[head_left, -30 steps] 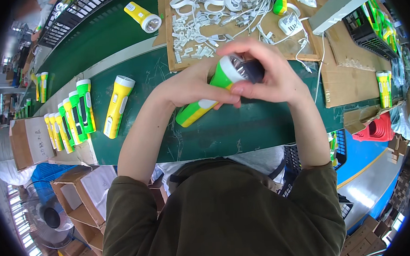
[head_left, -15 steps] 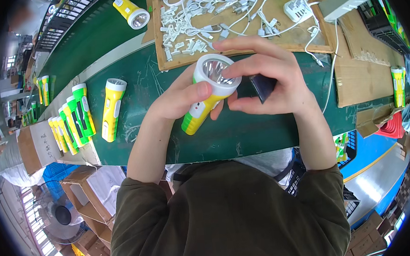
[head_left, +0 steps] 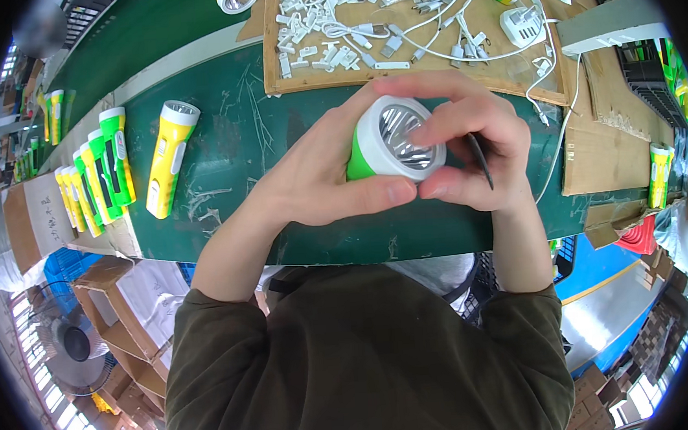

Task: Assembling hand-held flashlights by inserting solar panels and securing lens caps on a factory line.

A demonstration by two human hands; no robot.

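A flashlight [head_left: 363, 147] with a broad white rim and a shiny reflector is in my left hand [head_left: 317, 169], whose fingers and thumb wrap round its head. Green body shows beside the rim; my hand hides the rest. My right hand [head_left: 501, 138] is curled at the lens side, with a finger over the reflector and the thumb by the rim. A thin dark flat piece [head_left: 481, 161] is held in that hand, seen nearly edge-on. Left of my hands, a yellow flashlight [head_left: 172, 158] lies on the green table [head_left: 314, 244].
Several green and yellow flashlights [head_left: 111, 170] stand in a row at the left edge. A wooden board [head_left: 304, 82] at the back holds white cables, small white parts and a white charger [head_left: 521, 27]. A grey metal post [head_left: 612, 25] and cardboard [head_left: 604, 160] are at right.
The flashlight has been turned so its lens faces right and its body shows green rather than yellow. My left hand has shifted round the head. The dark piece now appears edge-on. The whole view has shifted slightly.
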